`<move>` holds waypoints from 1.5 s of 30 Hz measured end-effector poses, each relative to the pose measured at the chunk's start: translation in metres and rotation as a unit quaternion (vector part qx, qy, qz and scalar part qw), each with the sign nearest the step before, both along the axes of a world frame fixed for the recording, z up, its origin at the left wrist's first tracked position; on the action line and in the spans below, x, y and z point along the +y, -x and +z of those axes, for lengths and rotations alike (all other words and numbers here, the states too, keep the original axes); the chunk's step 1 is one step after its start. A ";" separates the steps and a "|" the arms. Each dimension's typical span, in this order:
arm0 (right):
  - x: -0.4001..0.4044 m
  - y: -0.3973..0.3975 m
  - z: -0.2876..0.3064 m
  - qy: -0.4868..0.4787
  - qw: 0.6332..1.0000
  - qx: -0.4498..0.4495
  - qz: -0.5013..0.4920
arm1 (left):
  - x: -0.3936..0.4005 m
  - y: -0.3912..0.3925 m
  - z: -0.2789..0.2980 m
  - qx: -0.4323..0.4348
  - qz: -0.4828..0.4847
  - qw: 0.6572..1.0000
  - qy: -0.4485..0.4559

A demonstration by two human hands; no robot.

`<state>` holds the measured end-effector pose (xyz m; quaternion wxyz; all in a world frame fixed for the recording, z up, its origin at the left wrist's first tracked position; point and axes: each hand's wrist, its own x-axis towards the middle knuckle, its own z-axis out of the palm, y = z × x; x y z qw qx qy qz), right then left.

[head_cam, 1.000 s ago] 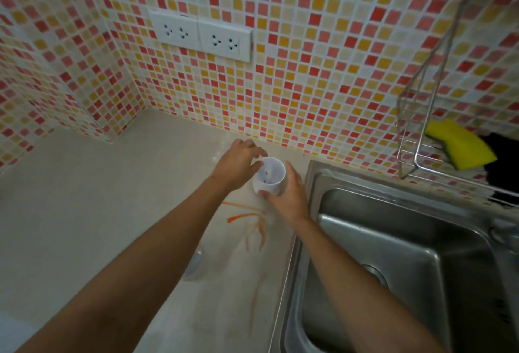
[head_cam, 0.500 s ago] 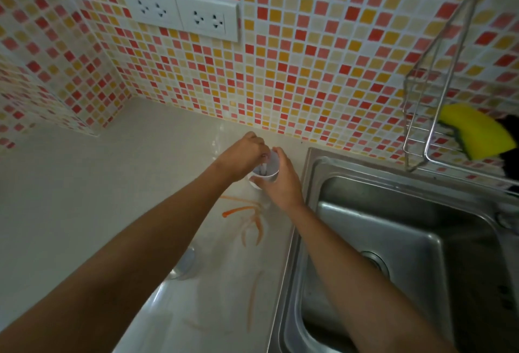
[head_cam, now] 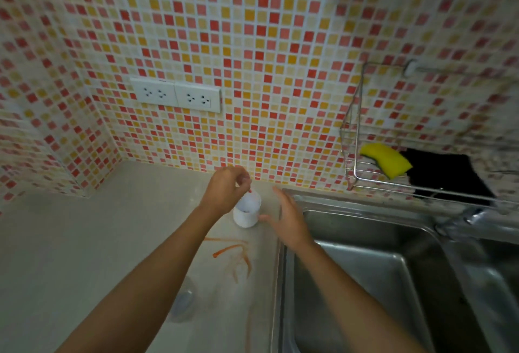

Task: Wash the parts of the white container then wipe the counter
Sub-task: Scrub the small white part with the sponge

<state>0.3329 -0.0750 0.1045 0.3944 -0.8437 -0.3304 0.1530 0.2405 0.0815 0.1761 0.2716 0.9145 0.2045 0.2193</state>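
Much of the pale beige stone tabletop (head_cam: pixel 70 240) lies bare toward the left corner, its right edge meeting the stainless steel sink (head_cam: pixel 365 282), with orange smears (head_cam: pixel 233 251) near that edge. Both forearms reach forward. The right hand (head_cam: pixel 289 218), fingers spread loosely, sits just beside the small white cylindrical container (head_cam: pixel 246 212), which stands near the tiled wall. The left hand (head_cam: pixel 227 190) pinches something small above its open mouth; the contents are unclear.
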 end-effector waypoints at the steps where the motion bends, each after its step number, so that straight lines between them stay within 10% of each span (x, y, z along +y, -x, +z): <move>1: -0.014 0.006 0.011 -0.013 1.000 -0.019 -0.009 | -0.011 0.001 0.005 -0.014 -0.008 1.000 0.003; 22: -0.266 -0.017 0.053 -0.015 0.971 -0.169 -0.166 | -0.234 -0.050 0.013 -0.043 -0.058 0.985 0.159; 31: -0.240 -0.110 0.162 -0.120 0.941 -0.301 -0.104 | -0.259 -0.081 0.045 -0.091 -0.002 0.983 0.161; 45: -0.142 -0.201 0.140 0.093 0.974 -0.181 0.095 | -0.260 -0.090 0.030 -0.079 0.088 0.967 0.224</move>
